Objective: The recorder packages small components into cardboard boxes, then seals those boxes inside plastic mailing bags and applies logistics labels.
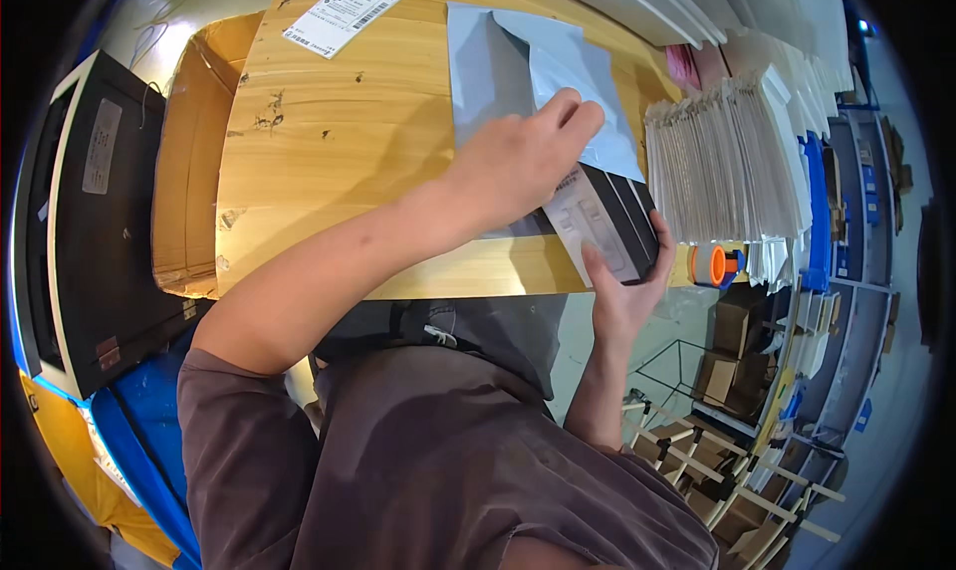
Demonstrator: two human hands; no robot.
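Observation:
A light-blue plastic mailing bag (588, 72) lies at the far right part of the wooden table. Its mouth faces me, and a small stack of flat black-and-white boxes (597, 222) sits partly inside it. My left hand (523, 162) is closed at the bag's mouth, fingers curled in on its edge. On the near end of the boxes my right hand (629, 291) is wrapped, thumb on the pale printed top and fingers along the far right side. The ends of the boxes inside the bag are hidden.
A white printed label (344, 14) lies at the table's far left. Right of the bag stand many white envelopes (712, 162) packed upright, with an orange-and-blue tape roll (708, 265) nearby. A cardboard box (194, 172) and black computer case (115, 222) flank the left edge. Shelves (861, 212) stand right.

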